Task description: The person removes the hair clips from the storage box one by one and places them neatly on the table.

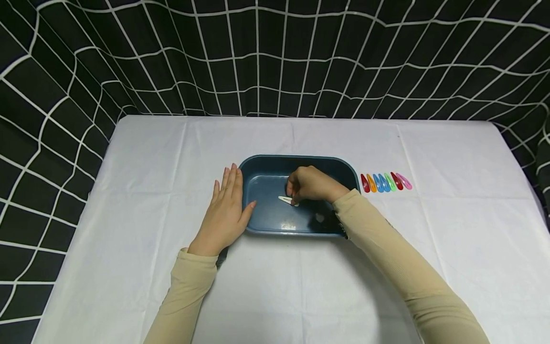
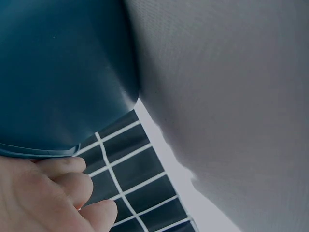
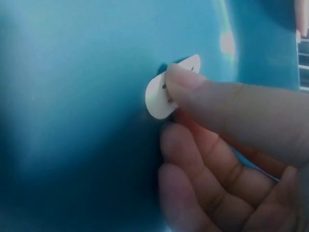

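Note:
A dark blue plastic tray with rounded corners lies on the white-covered table. My right hand is inside it, low over the floor. Between thumb and fingers it pinches a cream-white snap hair clip, whose narrow end points left in the head view. The right wrist view shows small dark holes in the clip beside the thumb. My left hand rests against the tray's left side with its fingers straight, the thumb reaching over the rim. In the left wrist view, its fingers lie by the tray's edge.
Several hair clips in red, orange, blue, green and pink lie in a row just right of the tray. White cloth covers the table. Black fabric with a white grid hangs behind and along the sides.

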`<state>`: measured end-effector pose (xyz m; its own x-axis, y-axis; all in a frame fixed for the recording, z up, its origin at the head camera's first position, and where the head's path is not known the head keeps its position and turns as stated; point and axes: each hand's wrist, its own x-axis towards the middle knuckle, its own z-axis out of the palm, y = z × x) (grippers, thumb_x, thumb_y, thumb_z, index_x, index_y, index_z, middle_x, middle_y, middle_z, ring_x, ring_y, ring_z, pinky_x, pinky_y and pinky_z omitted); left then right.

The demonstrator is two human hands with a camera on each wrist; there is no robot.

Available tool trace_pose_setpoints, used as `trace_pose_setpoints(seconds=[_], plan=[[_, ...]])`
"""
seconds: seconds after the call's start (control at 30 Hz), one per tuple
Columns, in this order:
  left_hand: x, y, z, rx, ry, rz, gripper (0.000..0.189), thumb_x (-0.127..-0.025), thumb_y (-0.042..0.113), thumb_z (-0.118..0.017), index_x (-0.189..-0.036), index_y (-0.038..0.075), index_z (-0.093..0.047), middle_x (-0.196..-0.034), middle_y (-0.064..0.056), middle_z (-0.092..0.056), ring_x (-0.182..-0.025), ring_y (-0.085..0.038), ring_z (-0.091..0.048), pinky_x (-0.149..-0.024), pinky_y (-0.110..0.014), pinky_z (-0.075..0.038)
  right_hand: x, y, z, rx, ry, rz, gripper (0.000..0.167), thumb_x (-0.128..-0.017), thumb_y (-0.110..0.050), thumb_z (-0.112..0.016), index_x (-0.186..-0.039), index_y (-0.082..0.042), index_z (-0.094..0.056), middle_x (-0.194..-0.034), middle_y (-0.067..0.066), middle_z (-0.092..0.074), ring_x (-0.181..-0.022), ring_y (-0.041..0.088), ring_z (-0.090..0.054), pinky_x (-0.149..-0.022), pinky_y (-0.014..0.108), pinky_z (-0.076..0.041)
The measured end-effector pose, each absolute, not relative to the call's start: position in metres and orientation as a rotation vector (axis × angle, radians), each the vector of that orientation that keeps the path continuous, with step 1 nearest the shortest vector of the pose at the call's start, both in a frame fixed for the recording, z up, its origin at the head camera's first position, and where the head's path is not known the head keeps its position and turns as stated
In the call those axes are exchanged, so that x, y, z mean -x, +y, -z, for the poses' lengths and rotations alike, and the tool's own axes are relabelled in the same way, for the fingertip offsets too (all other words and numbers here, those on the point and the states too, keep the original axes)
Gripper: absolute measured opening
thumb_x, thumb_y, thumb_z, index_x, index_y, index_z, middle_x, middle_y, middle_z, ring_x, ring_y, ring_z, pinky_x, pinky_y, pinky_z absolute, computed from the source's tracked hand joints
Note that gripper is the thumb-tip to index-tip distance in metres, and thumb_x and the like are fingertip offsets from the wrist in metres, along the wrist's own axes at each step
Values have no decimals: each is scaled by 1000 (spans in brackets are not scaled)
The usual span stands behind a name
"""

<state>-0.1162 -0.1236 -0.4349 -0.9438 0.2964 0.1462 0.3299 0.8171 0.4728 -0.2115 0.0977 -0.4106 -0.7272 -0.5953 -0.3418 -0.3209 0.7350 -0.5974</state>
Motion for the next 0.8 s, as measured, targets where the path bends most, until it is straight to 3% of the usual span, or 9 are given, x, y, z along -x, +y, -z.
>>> trace_pose_setpoints(seconds=[0.2,0.8], plan=[[116,-124,435,501,-2942,793,71,-98,29,-48,-146,-11,-12,-155,-22,-2,-143,-26,7,-112,-49,-3,211,97,411,707,2403,682,13,-71,-1,-79,-74,-6,-67,-67,0,-62,-62,11,-55,-61,26,-46],[116,-123,435,503,-2936,775,72,-98,29,-48,-145,-12,-13,-155,-23,-3,-143,-27,6,-112,-51,-4,212,101,409,744,2373,712,11,-75,-2,-76,-70,-7,-67,-66,-2,-61,-61,11,-52,-59,26,-44]])
